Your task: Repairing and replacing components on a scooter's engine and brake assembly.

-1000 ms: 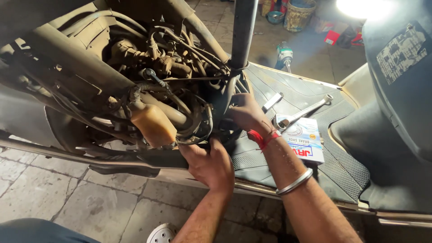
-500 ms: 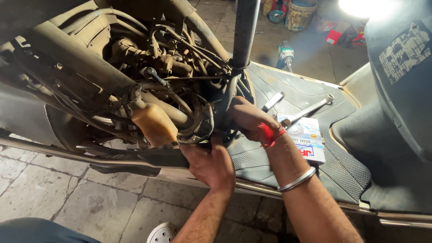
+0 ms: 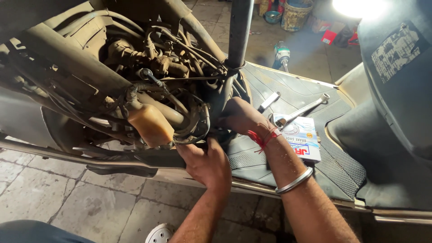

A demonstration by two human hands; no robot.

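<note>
I look down into the opened, dusty engine bay of a scooter (image 3: 135, 67), full of hoses and black cables. My left hand (image 3: 207, 163) reaches up under the cable bundle (image 3: 198, 121) beside an orange-brown cap (image 3: 150, 123); its fingertips are hidden among the parts. My right hand (image 3: 240, 117), with a red thread and a metal bangle on the wrist, is pushed into the gap at the base of the dark steering column (image 3: 238, 31). Its fingers are out of sight, so whatever either hand grips is hidden.
On the ribbed black floorboard mat (image 3: 333, 162) lie a long spanner (image 3: 301, 110), a shorter metal tool (image 3: 269, 101) and a small white and blue box (image 3: 303, 139). A bottle (image 3: 282, 51) and buckets (image 3: 294, 13) stand on the paved floor behind. The scooter's seat body (image 3: 396, 90) rises at right.
Both hands stay in the same spot at the base of the column; the right hand has shifted slightly deeper into the gap. Nothing else moved.
</note>
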